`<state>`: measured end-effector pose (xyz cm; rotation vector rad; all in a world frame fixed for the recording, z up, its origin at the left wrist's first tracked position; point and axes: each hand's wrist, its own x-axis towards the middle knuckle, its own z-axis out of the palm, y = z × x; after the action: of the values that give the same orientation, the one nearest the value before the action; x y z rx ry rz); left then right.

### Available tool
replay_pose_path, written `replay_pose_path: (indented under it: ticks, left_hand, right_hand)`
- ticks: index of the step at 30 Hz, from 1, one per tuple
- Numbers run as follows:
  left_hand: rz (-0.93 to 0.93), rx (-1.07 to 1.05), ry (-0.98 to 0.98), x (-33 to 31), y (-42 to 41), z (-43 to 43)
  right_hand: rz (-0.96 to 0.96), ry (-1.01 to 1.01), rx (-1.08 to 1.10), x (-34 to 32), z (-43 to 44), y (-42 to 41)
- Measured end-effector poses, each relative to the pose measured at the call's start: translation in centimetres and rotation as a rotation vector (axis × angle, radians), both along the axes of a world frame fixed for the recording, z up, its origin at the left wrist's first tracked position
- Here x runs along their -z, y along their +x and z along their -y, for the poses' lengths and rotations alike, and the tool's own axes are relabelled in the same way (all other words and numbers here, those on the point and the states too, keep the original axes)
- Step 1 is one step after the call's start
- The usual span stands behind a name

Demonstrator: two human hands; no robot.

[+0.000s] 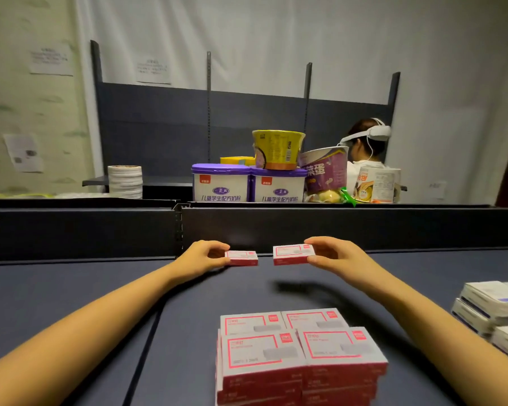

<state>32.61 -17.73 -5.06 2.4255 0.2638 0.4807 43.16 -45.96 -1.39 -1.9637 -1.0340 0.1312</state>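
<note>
Left box (241, 257), small, flat, red-and-white: pinched at its near end by the left hand (204, 256), thumb under curled fingers. It sits low at the back of the dark shelf (71, 303); cannot tell whether it is resting or just off. The right box (294, 254), same kind, is pinched the same way by the right hand (332, 254) and looks raised, with a shadow beneath. A small gap separates them.

Risks: an end-only grip could let a box land skewed or nudge its neighbour. Both forearms flank the front stack (302, 353), so a careless pull-back could topple it.

Writing: box labels have a red frame and logo patch, text too blurred to read. The milk-powder tubs (221, 186) behind read "儿童学生配方奶粉"; the purple pack (326, 171) shows "菜蛋".
</note>
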Motion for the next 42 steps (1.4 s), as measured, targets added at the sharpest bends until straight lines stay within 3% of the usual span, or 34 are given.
replay_pose_path:
  ticks: [11, 19, 27, 32, 35, 38, 42]
  left_hand:
    - [0.086, -0.077, 0.156, 0.7, 0.4, 0.2]
    - [0.095, -0.114, 0.162, 1.0, 0.3, -0.3]
    - [0.125, -0.187, 0.131, 0.8, 0.3, 0.6]
    - [0.22, -0.06, -0.073, -4.1, -3.4, 6.1]
    - [0.186, 0.041, -0.132, -6.2, -8.1, 9.8]
    - [0.149, 0.093, -0.152, -6.2, -13.0, 11.9]
    - [0.075, 0.138, -0.078, -5.2, -17.1, 13.4]
  right_hand:
    - [-0.07, -0.121, -0.023, 3.2, -6.7, 5.8]
    - [0.103, -0.162, -0.052, 3.3, -8.0, 5.6]
    - [0.135, -0.102, 0.052, 3.3, -8.1, 5.5]
    - [0.178, -0.099, -0.014, -2.4, -5.2, 1.9]
    - [0.052, -0.112, -0.163, -5.3, -0.9, -3.0]
    - [0.022, -0.038, -0.253, -4.8, 4.1, -6.8]
    - [0.076, -0.107, -0.351, -2.8, 8.2, -9.1]
